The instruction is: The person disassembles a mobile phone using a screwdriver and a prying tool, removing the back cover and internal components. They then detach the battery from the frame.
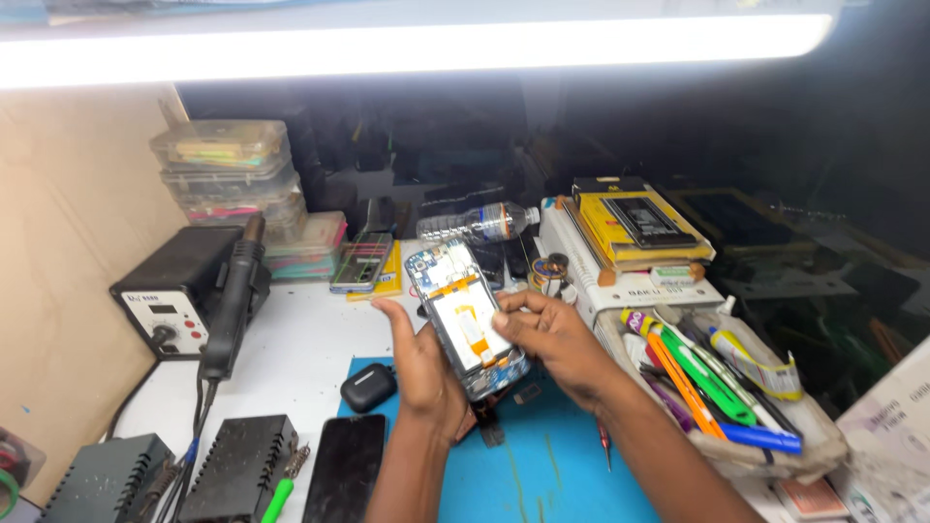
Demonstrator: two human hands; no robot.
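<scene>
Hands around opened phone, orange flex cables

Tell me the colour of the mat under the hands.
The flat work mat is blue, seen in the head view.

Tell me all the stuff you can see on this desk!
opened phone: one, blue frame with orange strips inside, held up in both hands
mat: one, blue, under the hands
earbud case: one, black, left of the mat
dark phone: one, black, lying flat at the bottom
hot-air station: one, black, far left
plastic boxes: a stack, clear, back left
water bottle: one, clear, lying at the back
tray of tools: one, with green, orange and blue handles, right
left hand: holds the phone from below
right hand: grips the phone's right edge
</scene>
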